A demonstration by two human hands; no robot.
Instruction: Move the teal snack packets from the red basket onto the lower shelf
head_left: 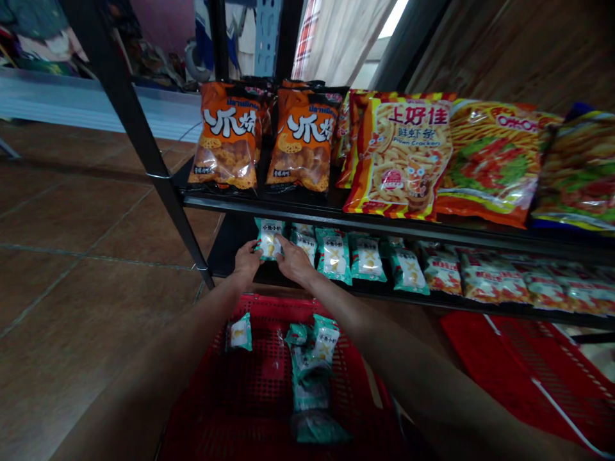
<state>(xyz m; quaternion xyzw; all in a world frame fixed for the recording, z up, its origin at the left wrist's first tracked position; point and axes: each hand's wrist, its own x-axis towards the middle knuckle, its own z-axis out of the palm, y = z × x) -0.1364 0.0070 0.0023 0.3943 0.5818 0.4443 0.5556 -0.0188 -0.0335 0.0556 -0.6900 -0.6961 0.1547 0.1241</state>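
A small green and white snack packet stands upright at the left end of the lower shelf. My left hand pinches its left edge, and my right hand grips its right edge. Right of it, several matching snack packets stand in a row along the shelf. Below my forearms is a red plastic basket. One loose packet lies at the basket's left side, and several more packets lie piled toward its right.
The upper shelf bears large orange snack bags and prawn cracker bags. Red and white packets continue along the lower shelf. A black upright post bounds the shelves at left. Another red basket is at lower right.
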